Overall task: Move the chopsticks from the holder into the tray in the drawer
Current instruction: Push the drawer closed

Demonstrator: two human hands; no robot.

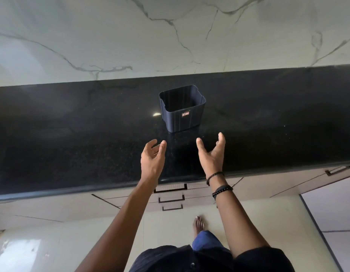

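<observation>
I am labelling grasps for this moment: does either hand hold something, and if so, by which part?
Nothing is held. The left hand and the right hand are both open and empty above the black counter, short of the blue holder.

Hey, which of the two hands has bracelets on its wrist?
The right hand: black beaded bracelets circle its wrist, while the left hand has a bare wrist.

bare counter [72, 134] flanking holder [182, 108], open gap between hands and holder
</observation>
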